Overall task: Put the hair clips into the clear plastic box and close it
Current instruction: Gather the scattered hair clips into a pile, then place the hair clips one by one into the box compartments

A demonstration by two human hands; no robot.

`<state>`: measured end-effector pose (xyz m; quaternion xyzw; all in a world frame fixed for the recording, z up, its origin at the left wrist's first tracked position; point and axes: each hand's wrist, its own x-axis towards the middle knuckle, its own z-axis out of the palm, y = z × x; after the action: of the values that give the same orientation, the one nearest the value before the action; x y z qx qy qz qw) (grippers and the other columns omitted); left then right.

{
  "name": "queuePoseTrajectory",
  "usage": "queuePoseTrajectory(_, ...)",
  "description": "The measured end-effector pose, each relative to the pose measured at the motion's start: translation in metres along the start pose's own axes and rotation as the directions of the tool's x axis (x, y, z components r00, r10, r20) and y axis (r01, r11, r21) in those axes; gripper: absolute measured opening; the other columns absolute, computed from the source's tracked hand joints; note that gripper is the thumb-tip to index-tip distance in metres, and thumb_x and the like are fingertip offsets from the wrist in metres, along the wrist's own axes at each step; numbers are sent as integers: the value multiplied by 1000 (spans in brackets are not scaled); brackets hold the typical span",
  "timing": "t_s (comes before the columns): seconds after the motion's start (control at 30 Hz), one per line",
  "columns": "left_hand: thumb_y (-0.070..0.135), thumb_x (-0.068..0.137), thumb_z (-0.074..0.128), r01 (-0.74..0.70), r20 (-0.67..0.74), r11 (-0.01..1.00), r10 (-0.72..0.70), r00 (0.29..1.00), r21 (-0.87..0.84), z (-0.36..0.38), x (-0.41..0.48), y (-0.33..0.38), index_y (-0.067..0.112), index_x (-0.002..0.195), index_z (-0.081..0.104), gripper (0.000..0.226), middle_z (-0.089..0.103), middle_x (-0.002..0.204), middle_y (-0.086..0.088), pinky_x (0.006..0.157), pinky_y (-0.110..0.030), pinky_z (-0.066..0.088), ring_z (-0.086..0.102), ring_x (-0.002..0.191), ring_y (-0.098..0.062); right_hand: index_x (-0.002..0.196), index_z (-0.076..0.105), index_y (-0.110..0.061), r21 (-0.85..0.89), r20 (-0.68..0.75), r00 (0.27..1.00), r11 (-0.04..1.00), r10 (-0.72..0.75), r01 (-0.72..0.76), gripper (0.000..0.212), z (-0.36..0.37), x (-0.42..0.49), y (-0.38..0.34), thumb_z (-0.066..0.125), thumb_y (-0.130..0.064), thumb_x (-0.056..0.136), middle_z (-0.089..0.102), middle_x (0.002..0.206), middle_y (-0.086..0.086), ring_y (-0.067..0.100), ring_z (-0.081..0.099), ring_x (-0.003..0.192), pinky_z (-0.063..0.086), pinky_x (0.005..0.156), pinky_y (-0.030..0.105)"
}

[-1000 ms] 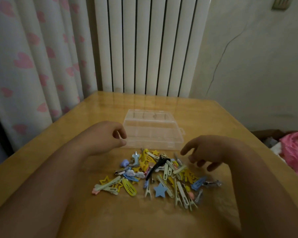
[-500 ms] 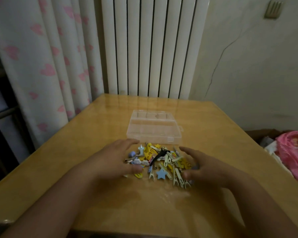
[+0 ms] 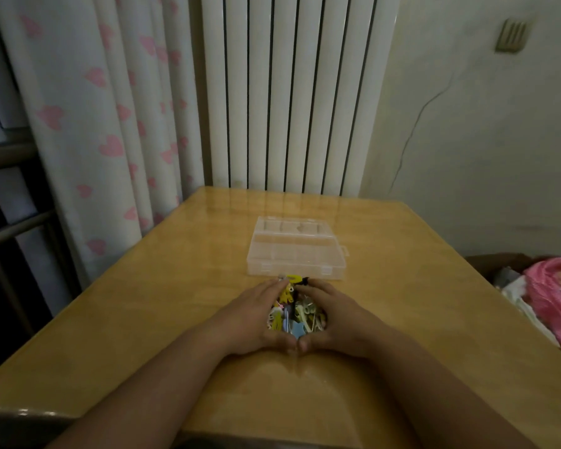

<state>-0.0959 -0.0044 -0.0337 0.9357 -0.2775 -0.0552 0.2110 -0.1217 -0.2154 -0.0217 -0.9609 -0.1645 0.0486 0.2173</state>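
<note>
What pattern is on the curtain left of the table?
Pink hearts on a white curtain, clearest in the head view.

Your left hand (image 3: 250,322) and right hand (image 3: 339,325) hem the hair clips (image 3: 292,314) mid-counter (image 3: 143,319), the clear plastic box (image 3: 293,251) just beyond.

Glossy wooden table (image 3: 149,319); clear smooth plastic box (image 3: 293,251); cloth curtain (image 3: 88,124), heart-printed.

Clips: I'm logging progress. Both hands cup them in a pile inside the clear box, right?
Not quite. The head view shows the left hand and right hand cupping the clips in a pile on the table, just in front of the box, not inside it.
</note>
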Motion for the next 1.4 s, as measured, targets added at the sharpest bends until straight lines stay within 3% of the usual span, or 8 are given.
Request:
queuePoseTrajectory(0.1,70,76,52,29,-26,988,-34,999,-154,-7,1,-3,29,152,8,97,11,160,6,116,-33,21,15,144,-12,148,29,-37,140,-27,999,990,22,-18,90,-4,0,4,72,-59,73,14,159,-12,12,22,143,25,115,34)
queuePoseTrajectory(0.27,66,88,22,119,-185,810,-270,945,-574,-7,7,20,27,148,28,72,33,152,5,103,-27,30,39,124,-6,146,37,-26,334,-198,971,941,131,-59,54,0,4,-11,34,-50,98,35,153,-2,15,33,137,34,110,40)
queuePoseTrajectory(0.43,57,96,22,121,-252,671,-431,867,-732,-7,24,37,21,140,44,61,46,143,0,100,-28,32,41,131,-19,135,53,-17,386,-284,952,923,115,4,47,2,12,-32,30,-42,102,53,130,-4,3,42,112,29,92,20)
queuePoseTrajectory(0.67,27,88,57,104,-464,827,-409,786,-553,-41,46,17,24,81,65,10,64,82,8,70,-31,46,60,83,-16,102,71,-18,361,-436,881,932,185,-17,26,-31,37,-20,53,-35,96,69,95,-5,13,62,89,50,79,34)
queuePoseTrajectory(0.8,17,83,63,38,-474,890,-277,836,-454,-57,65,5,24,79,68,10,65,81,8,66,-29,46,59,80,-12,91,71,-22,345,-383,912,939,145,-5,13,-53,59,-17,60,-28,92,68,80,-8,9,62,75,47,67,27)
queuePoseTrajectory(1.03,10,79,62,-65,-504,956,-93,858,-285,-38,72,-12,28,79,66,18,59,79,16,64,-23,40,54,76,-5,94,72,-26,168,-197,976,984,88,-54,15,-53,66,-10,59,-22,89,69,87,-10,3,61,76,48,65,20)
queuePoseTrajectory(1.13,13,74,60,-61,-543,977,-60,838,-203,-39,74,-22,31,79,65,19,57,82,18,66,-20,38,52,82,-9,90,73,-31,149,-48,995,986,87,-79,10,-55,56,-6,66,-35,85,69,86,-14,2,62,78,47,66,22)
queuePoseTrajectory(1.4,20,74,55,-4,-586,980,-117,802,-201,-37,76,-31,33,77,63,16,60,84,10,70,-29,40,53,85,-14,110,66,-43,-36,212,969,992,128,-123,48,-56,45,-15,84,-44,66,59,110,-15,8,57,94,49,79,31)
